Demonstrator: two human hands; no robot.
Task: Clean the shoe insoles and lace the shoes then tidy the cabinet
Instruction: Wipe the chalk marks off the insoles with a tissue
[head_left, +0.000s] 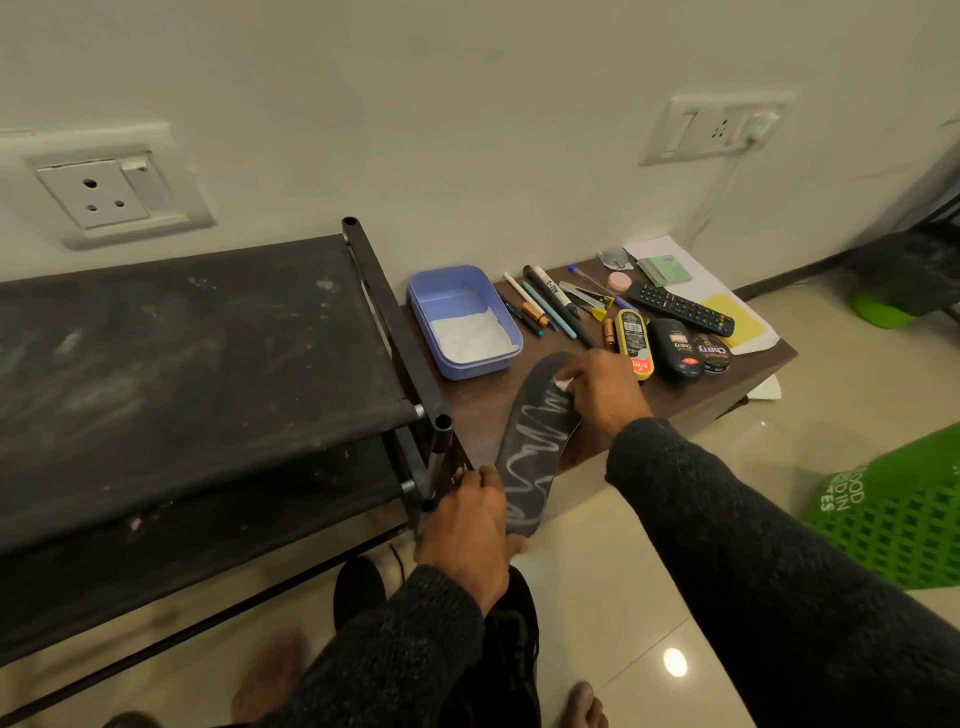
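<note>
A dark insole (535, 436) with a pale zigzag line lies slanted over the edge of a low brown cabinet (478, 410). My left hand (465, 525) grips its near heel end. My right hand (602, 389) pinches a small white wipe (563, 384) and presses it against the insole's far toe end. A black shoe (511, 654) with laces sits on the floor under my left forearm. A second black shoe (358, 587) stands beside it, partly hidden.
A black shoe rack (182, 353) stands on the left. The cabinet holds a blue box (462, 319) with white tissue, pens (550, 306), shoe polish bottles (675, 348), a polish tin (711, 353) and a remote (680, 309). A green basket (898, 509) sits right.
</note>
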